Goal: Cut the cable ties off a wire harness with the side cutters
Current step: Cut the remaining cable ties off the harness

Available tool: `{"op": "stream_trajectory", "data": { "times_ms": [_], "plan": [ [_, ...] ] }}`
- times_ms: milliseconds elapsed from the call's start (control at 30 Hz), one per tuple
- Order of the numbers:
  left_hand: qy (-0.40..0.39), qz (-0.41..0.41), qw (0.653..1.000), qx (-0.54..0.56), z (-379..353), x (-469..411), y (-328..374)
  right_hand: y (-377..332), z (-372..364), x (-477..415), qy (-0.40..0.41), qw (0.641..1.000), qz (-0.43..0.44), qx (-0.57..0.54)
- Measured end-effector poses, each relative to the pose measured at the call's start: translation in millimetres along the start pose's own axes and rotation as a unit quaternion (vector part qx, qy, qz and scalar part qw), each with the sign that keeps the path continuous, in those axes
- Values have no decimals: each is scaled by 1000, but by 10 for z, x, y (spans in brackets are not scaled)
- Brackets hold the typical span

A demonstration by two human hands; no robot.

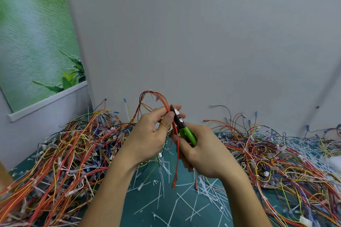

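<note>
Closest to the camera, two bare forearms reach up from the bottom edge over a teal cutting mat (184,175) littered with loose white cable ties (188,204). Just above them the left hand (147,134) pinches a wire harness (176,153) between thumb and curled fingers, holding it upright above the mat. Its red and yellow wires arch in a loop above the fingers, and its red leads hang down between the two wrists, ending in terminals near the mat. The right hand (204,151) grips the green handles of the side cutters (186,132), fingers wrapped round them. The metal head points up and to the left, lying against the wires right beside the left thumb tip; whether the blades are closed cannot be told. To the left lies a deep tangle of red, yellow and blue harnesses (64,153), and a second heap (276,162) spreads to the right. Behind everything stands a plain grey wall (203,33), with a poster of green water and leaves (33,42) on the left.
</note>
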State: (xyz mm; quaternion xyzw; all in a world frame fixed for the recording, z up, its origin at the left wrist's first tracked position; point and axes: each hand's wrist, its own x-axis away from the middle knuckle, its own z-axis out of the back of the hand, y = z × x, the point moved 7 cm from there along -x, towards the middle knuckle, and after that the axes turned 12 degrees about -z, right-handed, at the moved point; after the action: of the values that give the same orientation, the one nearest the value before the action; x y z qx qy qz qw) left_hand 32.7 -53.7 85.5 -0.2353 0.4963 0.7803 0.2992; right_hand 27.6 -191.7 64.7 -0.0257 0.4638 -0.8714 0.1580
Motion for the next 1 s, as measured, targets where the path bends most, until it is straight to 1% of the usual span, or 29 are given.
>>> {"op": "stream_trajectory", "data": {
  "times_ms": [167, 333, 833, 1000],
  "plan": [
    [0, 1, 1000, 5, -6, -6, -13, -32, -25, 9, 9, 999, 20, 31],
    [0, 5, 1000, 17, -7, -2, -36, -51, -54, -1, 3, 999, 31, 32],
    [0, 1, 1000, 10, -1, -10, -9, -43, -40, -7, 24, 999, 26, 32],
    [0, 2, 1000, 19, -11, -10, -6, -54, -54, -7, 19, 999, 32, 40]
  ]
}}
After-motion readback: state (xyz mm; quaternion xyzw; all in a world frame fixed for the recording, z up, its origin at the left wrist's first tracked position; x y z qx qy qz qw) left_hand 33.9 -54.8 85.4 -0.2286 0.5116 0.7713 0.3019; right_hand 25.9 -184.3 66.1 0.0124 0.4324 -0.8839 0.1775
